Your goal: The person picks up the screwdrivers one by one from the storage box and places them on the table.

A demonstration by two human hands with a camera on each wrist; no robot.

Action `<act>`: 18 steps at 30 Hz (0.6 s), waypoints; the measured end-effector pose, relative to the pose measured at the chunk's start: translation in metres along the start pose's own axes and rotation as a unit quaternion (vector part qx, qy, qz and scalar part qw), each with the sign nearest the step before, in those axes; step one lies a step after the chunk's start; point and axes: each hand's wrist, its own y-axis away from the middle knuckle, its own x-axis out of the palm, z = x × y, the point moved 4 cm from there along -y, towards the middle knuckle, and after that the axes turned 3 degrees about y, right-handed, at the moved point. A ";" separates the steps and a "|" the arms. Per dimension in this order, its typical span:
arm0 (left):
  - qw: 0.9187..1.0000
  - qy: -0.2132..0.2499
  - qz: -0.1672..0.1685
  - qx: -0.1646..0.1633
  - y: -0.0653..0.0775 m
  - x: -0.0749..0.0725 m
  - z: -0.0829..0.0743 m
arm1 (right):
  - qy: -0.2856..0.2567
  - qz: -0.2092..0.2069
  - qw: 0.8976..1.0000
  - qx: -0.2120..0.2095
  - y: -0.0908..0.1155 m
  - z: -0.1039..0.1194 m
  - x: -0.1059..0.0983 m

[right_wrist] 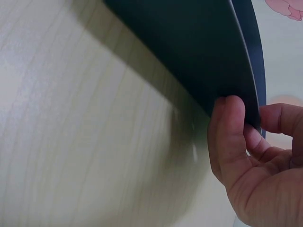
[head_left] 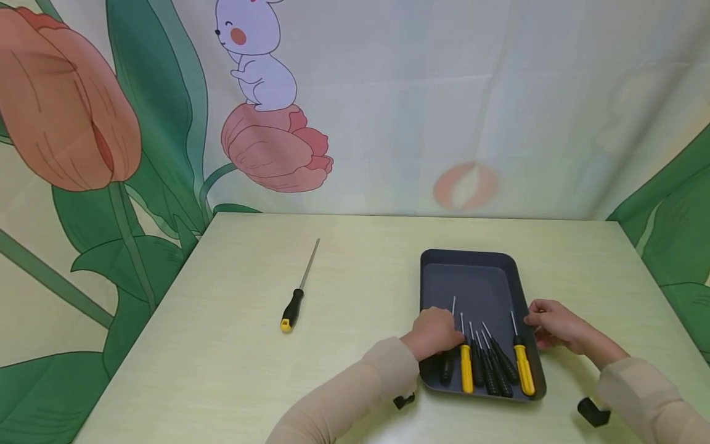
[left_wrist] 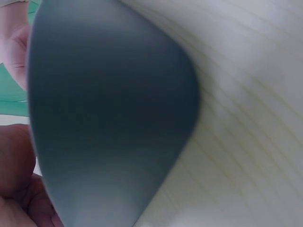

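Note:
A dark grey tray (head_left: 467,280) stands on the table with several screwdrivers in its near half. My left hand (head_left: 435,333) reaches over the tray's left rim, its fingers curled at a black-handled screwdriver (head_left: 446,369) that lies lengthwise along that side. A yellow-handled screwdriver (head_left: 466,370) lies right beside these fingers, whose tips are hidden inside the tray. On the other side, my right hand (head_left: 557,325) pinches the tray's right rim, thumb and fingers on either side of the wall, as the right wrist view shows. Another yellow-handled screwdriver (head_left: 524,369) lies along the right wall.
Apart from the tray, a black-and-yellow screwdriver (head_left: 292,311) lies on the left of the pale table (head_left: 355,271), its blade pointing to the back. Several black-handled screwdrivers (head_left: 490,370) fan out mid-tray. A printed curtain (head_left: 388,123) hangs behind the table's far edge.

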 end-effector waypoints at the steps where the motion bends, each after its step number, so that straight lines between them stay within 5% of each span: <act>1: 1.000 0.000 0.001 0.000 0.000 0.000 0.000 | -0.001 0.000 1.000 0.000 0.000 0.000 0.000; 18: 0.998 0.066 0.012 -0.014 -0.002 -0.004 0.006 | -0.007 0.005 1.000 0.000 -0.001 -0.001 0.000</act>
